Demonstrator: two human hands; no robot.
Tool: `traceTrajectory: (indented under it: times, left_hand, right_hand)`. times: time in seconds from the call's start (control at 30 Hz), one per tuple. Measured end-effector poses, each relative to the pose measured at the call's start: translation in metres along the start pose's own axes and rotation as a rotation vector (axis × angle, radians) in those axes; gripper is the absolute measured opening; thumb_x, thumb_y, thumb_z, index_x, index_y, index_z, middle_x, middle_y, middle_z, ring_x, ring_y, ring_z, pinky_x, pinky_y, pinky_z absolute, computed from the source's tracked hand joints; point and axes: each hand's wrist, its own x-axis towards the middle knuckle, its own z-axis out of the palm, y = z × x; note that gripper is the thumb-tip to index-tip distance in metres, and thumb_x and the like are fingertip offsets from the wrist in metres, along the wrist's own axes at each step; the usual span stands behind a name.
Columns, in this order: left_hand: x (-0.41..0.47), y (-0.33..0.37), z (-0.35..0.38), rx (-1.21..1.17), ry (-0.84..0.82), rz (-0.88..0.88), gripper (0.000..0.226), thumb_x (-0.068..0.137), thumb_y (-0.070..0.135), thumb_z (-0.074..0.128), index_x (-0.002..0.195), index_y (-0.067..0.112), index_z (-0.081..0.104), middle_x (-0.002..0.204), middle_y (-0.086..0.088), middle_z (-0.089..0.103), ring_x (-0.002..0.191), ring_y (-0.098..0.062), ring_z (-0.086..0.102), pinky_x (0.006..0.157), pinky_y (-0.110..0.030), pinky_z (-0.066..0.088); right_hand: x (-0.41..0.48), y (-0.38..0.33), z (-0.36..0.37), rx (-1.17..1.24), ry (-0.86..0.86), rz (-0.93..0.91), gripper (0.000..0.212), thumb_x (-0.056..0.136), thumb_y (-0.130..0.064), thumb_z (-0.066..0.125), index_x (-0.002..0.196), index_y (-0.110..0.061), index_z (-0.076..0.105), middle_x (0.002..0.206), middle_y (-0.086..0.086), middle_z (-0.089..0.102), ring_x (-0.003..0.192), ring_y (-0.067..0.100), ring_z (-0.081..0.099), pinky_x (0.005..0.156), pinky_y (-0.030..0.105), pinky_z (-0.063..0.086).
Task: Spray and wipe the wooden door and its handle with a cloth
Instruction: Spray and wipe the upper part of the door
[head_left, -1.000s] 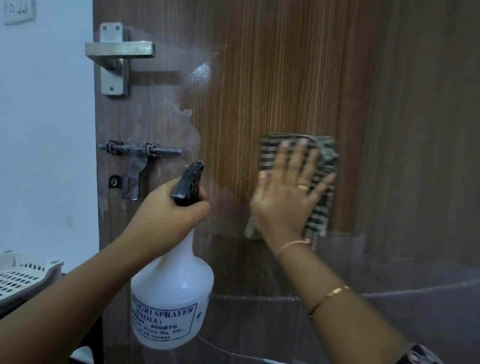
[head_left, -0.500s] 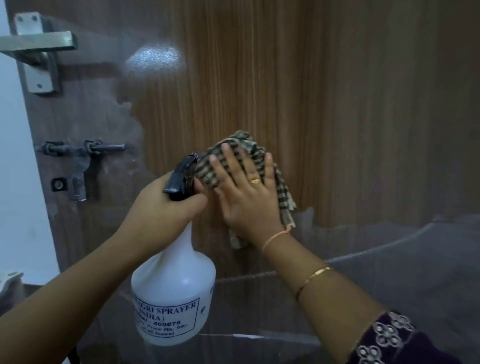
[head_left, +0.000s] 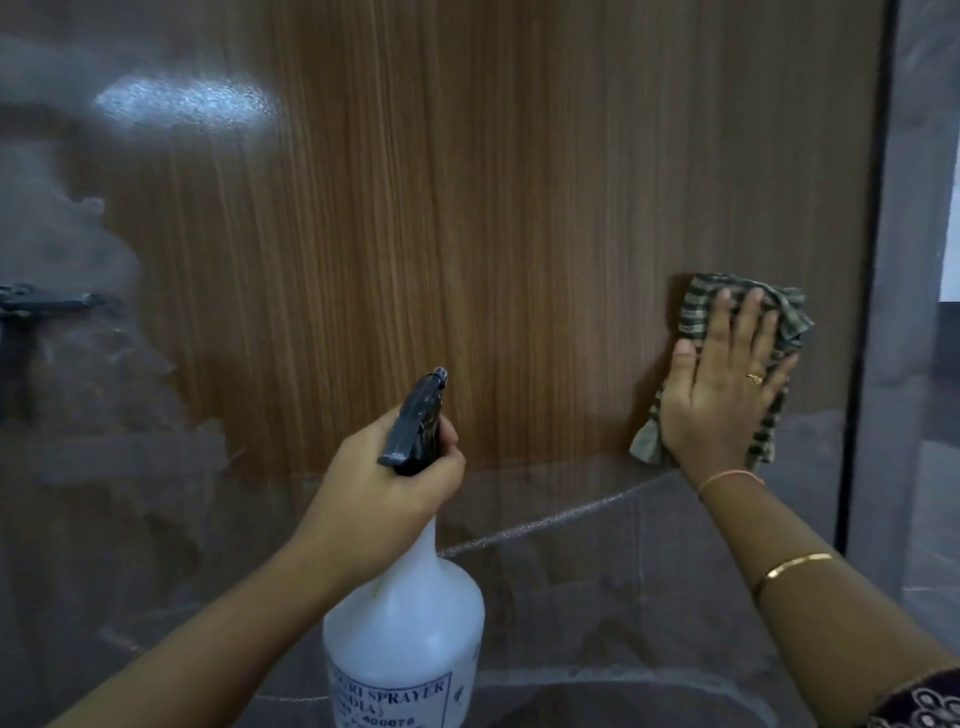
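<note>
— Half the wooden door (head_left: 519, 208) looks wiped. Where's the checked cloth (head_left: 698, 312)?
— Near the door's right edge. The right hand (head_left: 722, 384) presses it flat, fingers (head_left: 748, 322) straight and spread.
— Which step?
— Wiping, I'd judge. The left hand (head_left: 384, 483) curls round the spray bottle (head_left: 405, 639) neck, below centre. Next comes the hazy lower band, then the handle, which is out of view. The slide bolt (head_left: 41, 301) at the left edge could snag the cloth.

I see the door (head_left: 467, 208) in dim, warm light; white glare sits upper left, edges smear, everything looks slightly soft.
</note>
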Motion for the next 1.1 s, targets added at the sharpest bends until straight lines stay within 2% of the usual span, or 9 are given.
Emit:
traceTrajectory:
  times: [0.1, 0.17, 0.27, 0.37, 0.53, 0.7, 0.87, 1.0, 1.1]
  left_hand:
    - [0.000, -0.004, -0.003, 0.029, -0.014, 0.001, 0.034, 0.054, 0.047, 0.053, 0.080, 0.025, 0.060, 0.082, -0.014, 0.065, 0.083, -0.030, 0.064, 0.082, -0.050, 0.052]
    - [-0.001, -0.004, -0.002, 0.057, -0.016, 0.005, 0.034, 0.054, 0.048, 0.052, 0.080, 0.026, 0.059, 0.082, -0.012, 0.065, 0.082, -0.027, 0.063, 0.080, -0.047, 0.052]
    - [-0.005, -0.004, 0.002, 0.069, -0.019, 0.004, 0.034, 0.055, 0.047, 0.052, 0.081, 0.027, 0.059, 0.082, -0.010, 0.065, 0.081, -0.026, 0.063, 0.080, -0.045, 0.052]
    - [-0.007, -0.002, 0.009, 0.058, -0.021, 0.003, 0.034, 0.055, 0.046, 0.054, 0.081, 0.026, 0.060, 0.081, -0.011, 0.065, 0.082, -0.029, 0.063, 0.080, -0.052, 0.051]
    - [-0.003, 0.004, 0.027, 0.033, -0.057, 0.026, 0.032, 0.055, 0.046, 0.055, 0.081, 0.029, 0.061, 0.083, -0.009, 0.065, 0.082, -0.029, 0.064, 0.081, -0.054, 0.053]
    - [0.000, 0.006, 0.042, 0.062, -0.058, 0.047, 0.034, 0.055, 0.048, 0.051, 0.082, 0.030, 0.060, 0.084, -0.001, 0.066, 0.082, -0.019, 0.064, 0.075, -0.035, 0.052]
    - [0.002, 0.004, 0.055, 0.051, -0.037, 0.033, 0.031, 0.056, 0.046, 0.051, 0.080, 0.028, 0.060, 0.082, -0.006, 0.066, 0.082, -0.023, 0.064, 0.080, -0.045, 0.052]
    - [-0.003, 0.003, 0.065, 0.050, -0.017, 0.013, 0.032, 0.056, 0.046, 0.051, 0.080, 0.028, 0.059, 0.083, -0.005, 0.066, 0.083, -0.022, 0.064, 0.080, -0.043, 0.051]
    - [-0.006, 0.006, 0.068, 0.040, 0.010, -0.024, 0.032, 0.056, 0.045, 0.051, 0.080, 0.028, 0.060, 0.084, -0.006, 0.066, 0.084, -0.024, 0.064, 0.081, -0.044, 0.052]
  right_hand:
    - [-0.006, -0.017, 0.003, 0.020, 0.002, 0.051, 0.061, 0.097, -0.038, 0.024, 0.153, -0.021, 0.009, 0.161, 0.005, 0.004, 0.148, 0.025, 0.000, 0.115, 0.058, -0.003]
    - [-0.018, -0.036, 0.007, -0.002, -0.003, 0.009, 0.062, 0.096, -0.038, 0.025, 0.153, -0.019, 0.009, 0.160, 0.007, 0.007, 0.147, 0.027, 0.003, 0.114, 0.060, 0.001]
    - [-0.053, -0.076, 0.018, -0.022, -0.022, -0.255, 0.063, 0.096, -0.040, 0.030, 0.152, -0.017, 0.013, 0.159, 0.008, 0.013, 0.146, 0.028, 0.010, 0.114, 0.061, 0.004]
    - [-0.080, -0.103, 0.027, -0.012, -0.056, -0.530, 0.059, 0.095, -0.039, 0.036, 0.150, -0.020, 0.022, 0.157, 0.007, 0.017, 0.146, 0.027, 0.015, 0.114, 0.062, 0.006]
    - [-0.064, -0.067, 0.016, -0.016, -0.075, -0.705, 0.055, 0.095, -0.038, 0.042, 0.148, -0.024, 0.031, 0.156, 0.005, 0.026, 0.145, 0.024, 0.021, 0.115, 0.058, 0.008]
    - [-0.022, 0.018, 0.004, -0.092, -0.019, -0.494, 0.058, 0.096, -0.040, 0.034, 0.150, -0.020, 0.023, 0.157, 0.008, 0.023, 0.145, 0.024, 0.017, 0.114, 0.060, 0.008]
    - [0.002, 0.085, -0.011, -0.099, -0.003, -0.308, 0.058, 0.097, -0.039, 0.032, 0.150, -0.017, 0.024, 0.156, 0.013, 0.022, 0.145, 0.027, 0.015, 0.113, 0.061, 0.009]
    - [0.005, 0.096, -0.011, -0.085, 0.043, -0.255, 0.057, 0.097, -0.038, 0.034, 0.150, -0.019, 0.026, 0.157, 0.013, 0.022, 0.145, 0.028, 0.016, 0.114, 0.059, 0.008]
    - [0.007, 0.094, -0.011, -0.065, 0.075, -0.147, 0.058, 0.097, -0.039, 0.032, 0.151, -0.019, 0.024, 0.157, 0.012, 0.020, 0.146, 0.029, 0.015, 0.114, 0.055, 0.004]
